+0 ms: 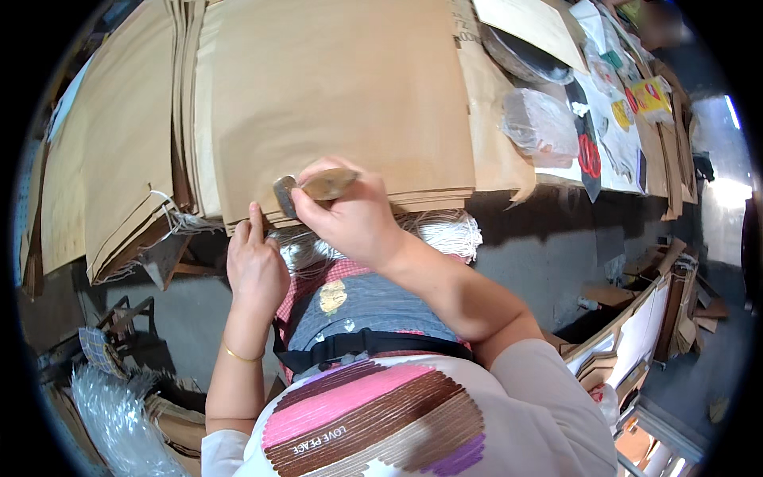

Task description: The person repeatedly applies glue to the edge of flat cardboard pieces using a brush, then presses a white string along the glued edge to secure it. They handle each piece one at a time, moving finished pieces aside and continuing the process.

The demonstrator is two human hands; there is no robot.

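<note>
A stack of brown paper sheets (342, 87) lies before me, its layered near edge hanging over the table's front. My right hand (350, 211) is closed round a wooden-handled tool (330, 184). The tool's dark, flat, metal-like end (284, 196) meets the top sheet near its front left corner; its exact kind I cannot make out. Just left of it, my left hand (257, 266) has its index finger stretched onto the sheet's edge. The other fingers bend below, and its thumb is mostly hidden. Bundles of white string (449, 234) hang beneath the stack's edge, over my lap.
More brown paper stacks (131, 119) stand on the left, with loose string (187, 222) at their edge. On the right are red-handled scissors (589, 155), a plastic-wrapped bundle (540, 123) and a yellow box (652, 99). Clear plastic strips (119, 421) lie lower left.
</note>
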